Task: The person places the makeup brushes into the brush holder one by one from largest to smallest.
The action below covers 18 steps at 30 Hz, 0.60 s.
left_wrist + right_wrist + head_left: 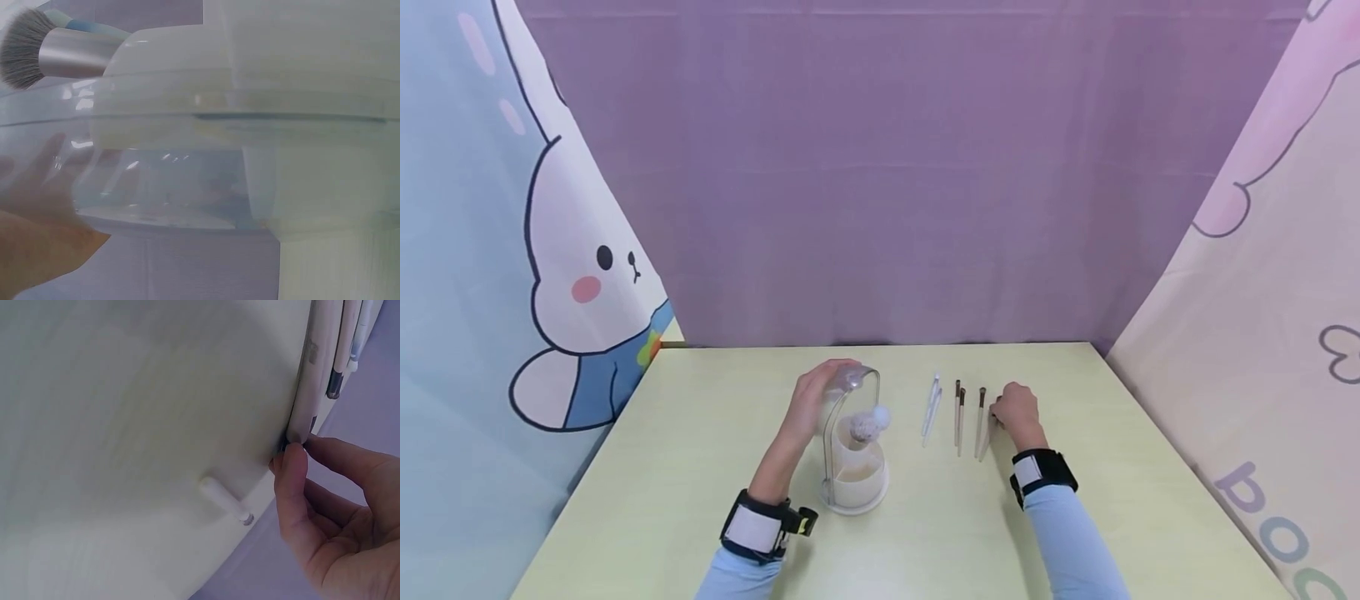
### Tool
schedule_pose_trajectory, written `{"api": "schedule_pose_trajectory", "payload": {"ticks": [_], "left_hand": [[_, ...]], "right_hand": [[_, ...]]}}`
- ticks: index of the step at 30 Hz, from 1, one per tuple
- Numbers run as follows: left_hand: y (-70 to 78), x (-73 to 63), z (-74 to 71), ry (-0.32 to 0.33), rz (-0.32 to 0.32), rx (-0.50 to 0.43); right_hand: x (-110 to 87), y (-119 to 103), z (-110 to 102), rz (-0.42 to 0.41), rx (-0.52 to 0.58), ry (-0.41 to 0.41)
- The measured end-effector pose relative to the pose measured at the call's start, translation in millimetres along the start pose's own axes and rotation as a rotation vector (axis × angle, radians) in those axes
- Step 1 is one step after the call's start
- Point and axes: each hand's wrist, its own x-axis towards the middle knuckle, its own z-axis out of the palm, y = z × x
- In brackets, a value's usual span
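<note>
My left hand (811, 398) grips the clear domed cover (162, 187) of a white round brush holder (861, 492). The cover is raised, exposing the cups inside. A thick makeup brush (28, 50) with grey bristles and a silvery collar stands in the holder. To the right, my right hand (1018, 412) pinches the head end of a slim makeup brush (309, 381) between thumb and fingers. That brush's head is hidden by the fingertips; its pale handle (987, 442) points toward me. Beside it lies another slim brush (981, 412) with a dark head.
Two dark-headed brushes (960, 421) and two whitish slim sticks (932, 408) lie between the holder and my right hand. A short white piece (226, 500) with a dark end rests on the table (940, 533). Purple cloth (887, 183) hangs behind the table.
</note>
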Motion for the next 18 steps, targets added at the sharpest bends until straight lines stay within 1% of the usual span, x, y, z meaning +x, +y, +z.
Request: {"api": "schedule_pose_trajectory", "payload": {"ticks": [4,11,14,18], "left_hand": [[-0.9,0.5,-0.1,0.001,0.009,0.005],[-26.3,11.3,-3.4,-0.011,0.016,-0.026],[-30.9,12.2,-3.0,-0.002,0.03,-0.019],[-32.8,11.1,-2.8,0.012,0.046,-0.003]], "right_hand": [[1.2,-0.2,-0.4,0.014,0.031,-0.018],[0.8,-1.3,-2.2,0.047,0.041,-0.035],[0.8,-1.3,-1.7,0.065,0.052,-0.049],[-0.6,-2.7,-1.9,0.067,0.056,-0.055]]}}
